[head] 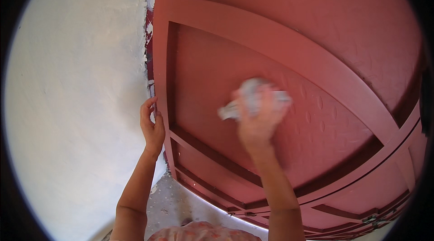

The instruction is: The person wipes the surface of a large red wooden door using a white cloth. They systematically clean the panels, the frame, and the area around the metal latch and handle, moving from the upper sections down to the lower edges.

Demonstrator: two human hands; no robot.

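Note:
My right hand presses a crumpled pale grey cloth against a recessed panel of a large red metal door; hand and cloth are blurred. Raised tread-plate marks show on the panel to the right of the cloth. At the door's left edge, my left hand is up beside the outer frame bar, its fingers curled around or against the edge. Whether those fingertips grip the bar cannot be made out.
A white plastered wall stands left of the door, with a rough, paint-smeared strip along the join. Below lies a speckled concrete floor. Raised frame bars cross the door. A metal bolt sits at the lower right.

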